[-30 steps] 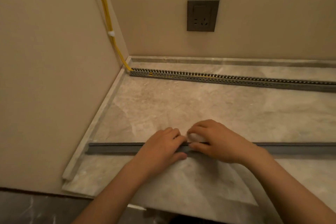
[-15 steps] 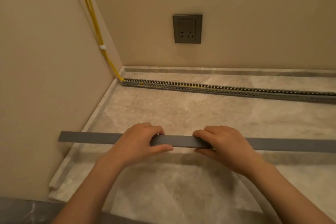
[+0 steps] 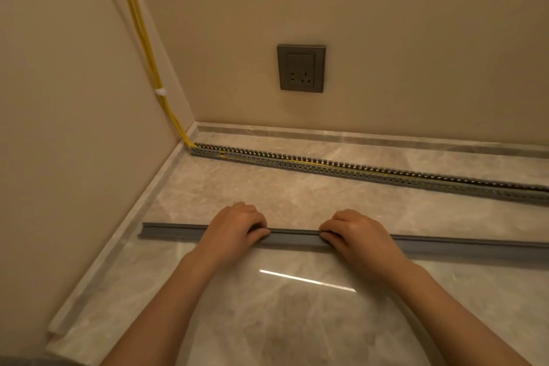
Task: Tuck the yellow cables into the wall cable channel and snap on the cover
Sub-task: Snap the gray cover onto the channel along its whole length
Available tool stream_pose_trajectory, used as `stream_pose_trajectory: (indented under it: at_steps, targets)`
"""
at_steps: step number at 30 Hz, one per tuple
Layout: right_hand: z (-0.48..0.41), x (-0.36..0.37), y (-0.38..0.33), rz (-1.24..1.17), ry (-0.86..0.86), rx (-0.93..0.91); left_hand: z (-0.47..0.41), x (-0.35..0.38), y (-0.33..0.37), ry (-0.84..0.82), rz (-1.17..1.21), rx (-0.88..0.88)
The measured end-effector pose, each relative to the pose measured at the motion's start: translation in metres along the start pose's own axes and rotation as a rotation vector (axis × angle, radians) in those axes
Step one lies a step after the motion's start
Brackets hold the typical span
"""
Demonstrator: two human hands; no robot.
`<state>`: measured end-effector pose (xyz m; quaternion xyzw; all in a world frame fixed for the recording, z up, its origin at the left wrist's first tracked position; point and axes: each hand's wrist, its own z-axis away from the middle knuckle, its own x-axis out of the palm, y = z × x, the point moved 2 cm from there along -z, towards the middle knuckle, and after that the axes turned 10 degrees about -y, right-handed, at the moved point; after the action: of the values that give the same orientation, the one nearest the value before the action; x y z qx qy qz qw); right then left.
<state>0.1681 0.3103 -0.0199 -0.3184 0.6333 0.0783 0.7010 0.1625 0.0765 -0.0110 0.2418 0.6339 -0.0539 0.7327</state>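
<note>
The left hand [image 3: 234,227] and the right hand [image 3: 356,233] both hold the grey cover [image 3: 294,237], each with its fingers curled over the far edge of the strip and its thumb on the near side, so that a short stretch of the cover shows between them. The cover runs left to right across the view, its left end near the left wall [image 3: 59,128] and its right end out of frame; whether it rests on the marble surface [image 3: 297,321] or is held just above it cannot be told. Farther back, well apart from the cover, the slotted grey cable channel [image 3: 386,177] lies uncovered along the surface near the back wall [image 3: 416,24]. The yellow cables [image 3: 139,30] come down the corner, bound by a white tie [image 3: 160,91], and enter the channel's left end, with yellow showing inside it. A dark socket [image 3: 301,68] sits on the back wall above the channel.
</note>
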Motion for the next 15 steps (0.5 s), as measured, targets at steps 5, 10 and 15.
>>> stream_pose_trajectory:
  at_steps: [5, 10, 15]
  targets:
    - [-0.016, -0.012, 0.011, -0.021, 0.051, 0.109, -0.023, -0.005, -0.012, 0.041, 0.032, 0.041]
    - [-0.037, -0.024, 0.023, -0.01, 0.062, 0.211, -0.037, -0.008, -0.027, 0.099, 0.048, 0.005]
    - [-0.057, -0.028, 0.028, 0.018, 0.152, 0.282, -0.054, -0.026, -0.056, 0.23, 0.058, -0.068]
